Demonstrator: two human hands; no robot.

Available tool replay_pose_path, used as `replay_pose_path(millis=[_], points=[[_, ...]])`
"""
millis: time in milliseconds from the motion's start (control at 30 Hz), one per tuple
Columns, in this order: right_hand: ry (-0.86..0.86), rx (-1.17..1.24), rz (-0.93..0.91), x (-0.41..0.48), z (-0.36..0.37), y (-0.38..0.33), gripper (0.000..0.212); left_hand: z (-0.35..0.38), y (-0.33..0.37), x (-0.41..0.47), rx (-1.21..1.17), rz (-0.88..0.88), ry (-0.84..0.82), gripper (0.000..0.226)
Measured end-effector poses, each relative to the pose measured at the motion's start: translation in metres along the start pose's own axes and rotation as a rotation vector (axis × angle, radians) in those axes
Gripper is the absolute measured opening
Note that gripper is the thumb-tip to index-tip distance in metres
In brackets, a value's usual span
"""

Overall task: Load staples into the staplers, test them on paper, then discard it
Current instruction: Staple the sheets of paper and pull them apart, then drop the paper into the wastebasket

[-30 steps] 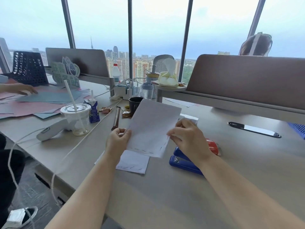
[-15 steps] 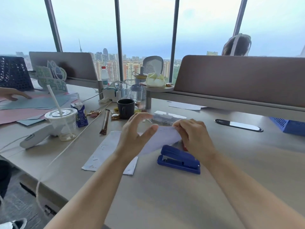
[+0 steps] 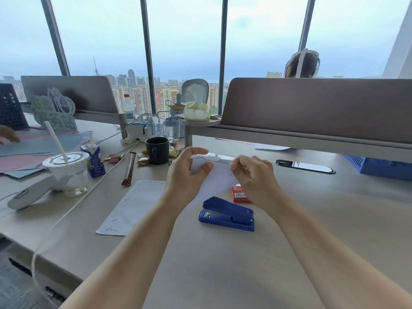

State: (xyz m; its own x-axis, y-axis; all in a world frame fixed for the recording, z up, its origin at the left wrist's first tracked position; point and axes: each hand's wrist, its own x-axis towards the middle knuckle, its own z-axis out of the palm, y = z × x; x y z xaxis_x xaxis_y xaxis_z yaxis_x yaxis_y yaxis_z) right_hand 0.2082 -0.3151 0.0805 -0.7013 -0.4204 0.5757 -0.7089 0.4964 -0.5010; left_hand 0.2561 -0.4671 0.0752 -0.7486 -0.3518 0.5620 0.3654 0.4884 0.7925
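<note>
- Two bare hands are up over the tabletop [image 3: 223, 264], and a thin white sheet of paper [image 3: 217, 175] hangs between them.
- The left hand [image 3: 186, 175] has its grip pinched on the left edge of the paper, with the thumb on the near side and the fingers curled over the top.
- The right hand [image 3: 253, 172] has its grip clenched on the right edge of the paper.
- The top of the paper looks folded over into a flat strip, and the rest hangs down in a pointy shape.
- One blue stapler [image 3: 227, 214] lies shut on the tabletop, just under and in front of the hands. It is smooth, hard plastic with a long boxy shape.
- A small red box of staples [image 3: 238, 194] lies just behind the stapler, partly hidden by the right wrist.
- Another white sheet [image 3: 131, 207] lies flat on the tabletop to the left, with small dark marks on it.
- A second ago the paper was held up flat and open like a page. Now it is bent over and much smaller.
- The red box shows more now than it did half a second ago.
- A clear plastic cup [image 3: 69, 172] with a lid and a white straw stands at the left; it looks almost empty.
- A dark round mug [image 3: 157, 150] stands behind the hands. I cannot tell what is in it.
</note>
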Motion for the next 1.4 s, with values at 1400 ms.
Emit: replay_pose_path(millis=[1400], points=[[0.616, -0.500, 0.407, -0.243, -0.268, 0.081, 0.010, 0.253, 0.172, -0.089, -0.333, 0.293, -0.517, 0.008]])
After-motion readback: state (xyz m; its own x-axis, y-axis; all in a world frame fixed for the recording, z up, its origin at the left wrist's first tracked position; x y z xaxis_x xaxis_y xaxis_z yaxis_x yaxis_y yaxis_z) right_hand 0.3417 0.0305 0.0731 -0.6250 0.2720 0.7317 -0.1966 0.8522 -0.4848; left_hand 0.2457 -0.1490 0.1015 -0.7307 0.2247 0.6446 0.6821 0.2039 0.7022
